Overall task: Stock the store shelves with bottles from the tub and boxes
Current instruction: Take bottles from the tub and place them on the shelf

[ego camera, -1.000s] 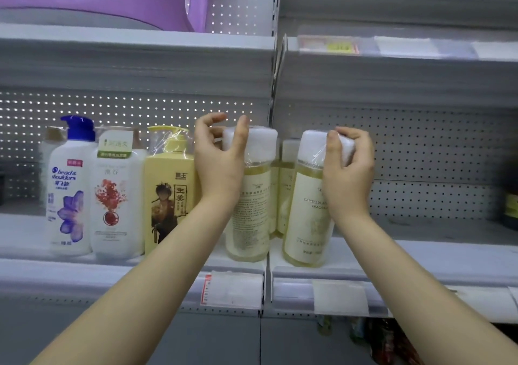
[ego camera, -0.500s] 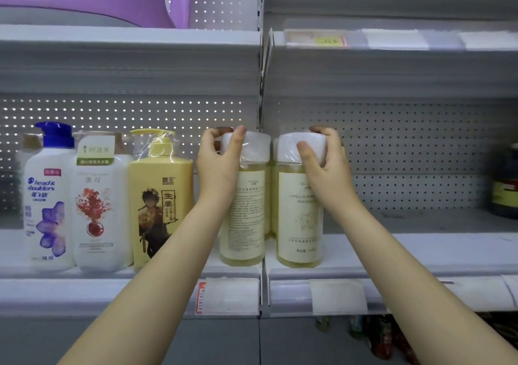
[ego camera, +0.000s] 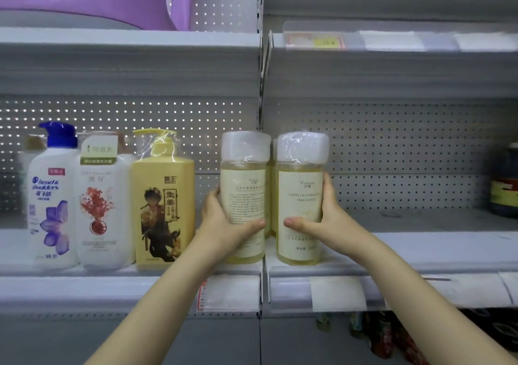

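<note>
Grip position has dropped from the caps to the bodies: left grip [ego camera: 221, 223] is curled round the lower half of the left bottle [ego camera: 243, 179], thumb across its label, and right grip [ego camera: 328, 216] holds the right bottle [ego camera: 301, 179] likewise. Both bottles, the right one tilted a second ago, now stand upright at the front of the shelf [ego camera: 420, 252], just beside each other, right of the yellow pump bottle [ego camera: 164, 204]. Placement judged done; only squaring and release appear outstanding
</note>
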Tool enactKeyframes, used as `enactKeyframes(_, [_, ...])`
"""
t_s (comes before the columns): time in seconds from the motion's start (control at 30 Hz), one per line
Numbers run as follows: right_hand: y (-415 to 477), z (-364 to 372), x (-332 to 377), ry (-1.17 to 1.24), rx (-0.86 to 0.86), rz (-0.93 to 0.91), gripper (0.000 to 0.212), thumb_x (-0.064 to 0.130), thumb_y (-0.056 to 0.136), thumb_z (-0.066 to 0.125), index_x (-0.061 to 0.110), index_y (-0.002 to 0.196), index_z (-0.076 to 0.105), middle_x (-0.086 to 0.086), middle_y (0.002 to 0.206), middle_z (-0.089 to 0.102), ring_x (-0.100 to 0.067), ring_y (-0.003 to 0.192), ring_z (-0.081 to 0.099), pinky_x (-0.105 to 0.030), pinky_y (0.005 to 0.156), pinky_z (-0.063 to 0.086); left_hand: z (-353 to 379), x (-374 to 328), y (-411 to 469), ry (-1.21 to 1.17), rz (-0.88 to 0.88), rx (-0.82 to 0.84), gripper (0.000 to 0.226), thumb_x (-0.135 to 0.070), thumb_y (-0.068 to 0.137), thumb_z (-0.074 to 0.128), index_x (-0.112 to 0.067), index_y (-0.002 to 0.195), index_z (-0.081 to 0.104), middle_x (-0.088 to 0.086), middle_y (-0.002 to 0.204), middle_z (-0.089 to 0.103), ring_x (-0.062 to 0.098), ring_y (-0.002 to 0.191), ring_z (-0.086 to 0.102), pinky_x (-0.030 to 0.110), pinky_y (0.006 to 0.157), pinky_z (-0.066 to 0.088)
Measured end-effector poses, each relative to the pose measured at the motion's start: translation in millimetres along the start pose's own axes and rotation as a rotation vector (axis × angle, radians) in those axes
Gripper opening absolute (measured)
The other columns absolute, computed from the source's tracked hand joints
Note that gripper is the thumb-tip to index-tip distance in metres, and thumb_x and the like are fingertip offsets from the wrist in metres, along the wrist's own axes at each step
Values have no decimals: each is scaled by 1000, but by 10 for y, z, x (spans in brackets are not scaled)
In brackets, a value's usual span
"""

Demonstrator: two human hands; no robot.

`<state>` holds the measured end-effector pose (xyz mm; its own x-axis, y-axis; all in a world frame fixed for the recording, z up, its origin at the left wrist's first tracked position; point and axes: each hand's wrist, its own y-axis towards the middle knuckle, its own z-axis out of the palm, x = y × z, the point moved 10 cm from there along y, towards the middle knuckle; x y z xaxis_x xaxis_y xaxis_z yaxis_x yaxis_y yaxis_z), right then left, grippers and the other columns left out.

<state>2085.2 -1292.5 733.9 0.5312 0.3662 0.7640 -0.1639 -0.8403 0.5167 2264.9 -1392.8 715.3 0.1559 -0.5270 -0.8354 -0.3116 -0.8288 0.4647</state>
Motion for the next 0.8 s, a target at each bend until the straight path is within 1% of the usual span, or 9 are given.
enactKeyframes(0.07, [1,13,-15,9,5,-2,117,31,73,83,48,148,-4,23,134,50,4,116,57,-30,99,47,23,31,-6,-23,-38,44,98,-36,60,90,-22,137,30,-5,124,56,13,110,57,34,92,51])
enactKeyframes(0.13, [5,17,-28,20,6,-9,116,30,74,83,48,149,-5,22,135,50,4,116,57,-26,97,47,38,-12,7,-15,-31,57,85,-28,65,89,-18,131,37,-6,116,60,11,104,60,33,88,53])
enactKeyframes(0.23, [13,30,-39,32,5,-26,114,27,77,81,46,150,-5,20,136,51,4,116,57,-21,93,48,72,-55,14,-11,-15,50,81,-26,67,88,-18,130,38,-3,120,61,14,107,61,39,95,53])
enactKeyframes(0.33, [13,24,-50,14,15,-22,113,29,78,79,48,148,-7,22,135,51,4,115,57,-21,92,48,100,-71,12,2,-1,51,81,-26,69,87,-17,131,36,-3,122,59,14,109,60,33,93,52])
enactKeyframes(0.47, [11,-28,-31,-15,93,14,105,29,79,76,52,142,-4,30,123,51,18,102,57,-9,78,48,83,-66,4,21,15,40,78,-29,69,86,-20,129,37,-4,124,57,12,110,58,29,90,51])
enactKeyframes(0.53, [9,-84,-31,-25,96,24,103,29,80,76,50,145,-1,31,123,51,14,104,57,-15,86,47,88,-47,0,33,18,41,78,-32,69,86,-21,129,37,-4,126,56,12,112,57,30,92,51])
enactKeyframes(0.63, [5,-148,-65,-47,55,41,103,32,78,77,52,145,1,28,126,53,4,111,57,-31,100,45,78,-44,3,30,16,39,78,-33,69,86,-22,128,36,-3,128,55,13,114,55,28,90,49])
enactKeyframes(0.73, [8,-149,-94,-51,66,56,98,29,81,75,53,141,0,28,124,52,6,109,57,-31,101,44,84,-61,6,54,6,70,81,-33,69,86,-18,131,35,-2,128,54,14,114,55,25,86,48])
enactKeyframes(0.8, [29,-139,-115,-64,88,77,103,30,83,73,47,146,-5,24,129,50,1,115,55,-34,105,42,97,-85,-5,65,0,98,82,-32,70,85,-16,132,34,-2,127,54,14,113,55,25,84,49])
